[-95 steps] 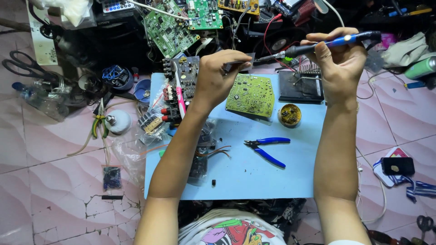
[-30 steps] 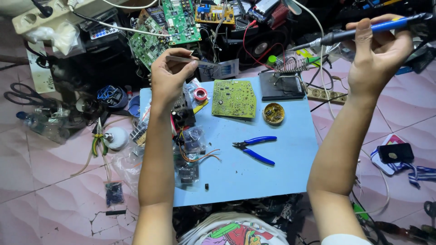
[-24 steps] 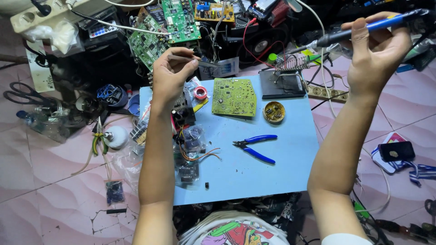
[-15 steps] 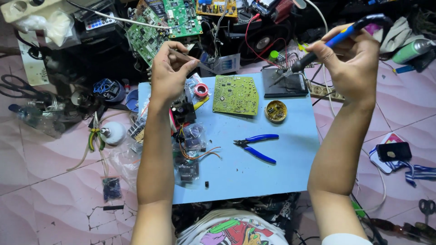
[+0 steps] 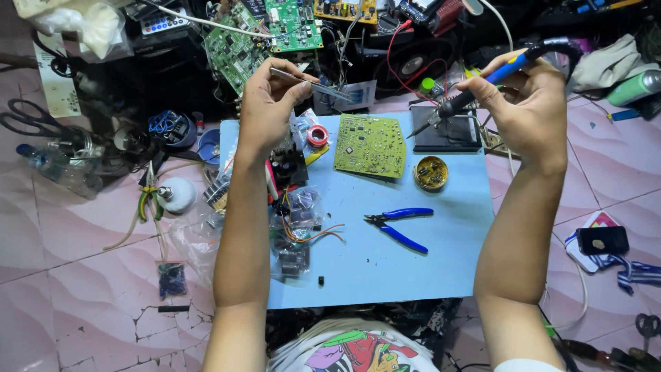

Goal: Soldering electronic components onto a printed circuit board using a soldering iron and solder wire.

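- Pink tiled floor [image 5: 82,275] everywhere, cracked near the person's knee, with a light blue mat [image 5: 385,262] laid on it as the work surface.
- Nearest on the mat is a tiny black part [image 5: 321,280], then a messy heap of small modules and orange wires [image 5: 296,227] on the left side.
- Mid-mat, blue-handled cutters [image 5: 399,227] lie on their own, well apart from everything.
- Further back sits a yellow-green circuit board [image 5: 370,145], flat, with a round tin of flux [image 5: 431,173] just to its right.
- Left hand [image 5: 268,110] is up above the far left corner of the mat, pinching metal tweezers [image 5: 313,84] that point right.
- Right hand [image 5: 527,103] is wrapped around a blue-and-black soldering iron [image 5: 482,86], tip angled down-left, hovering above the board's far right corner, not touching it.
- Beyond the iron, a dark stand [image 5: 446,134] sits at the mat's far edge.
- Way back: green boards [image 5: 261,34], cables, general clutter. Scissors [image 5: 31,120] far left, phone [image 5: 602,240] on the right.
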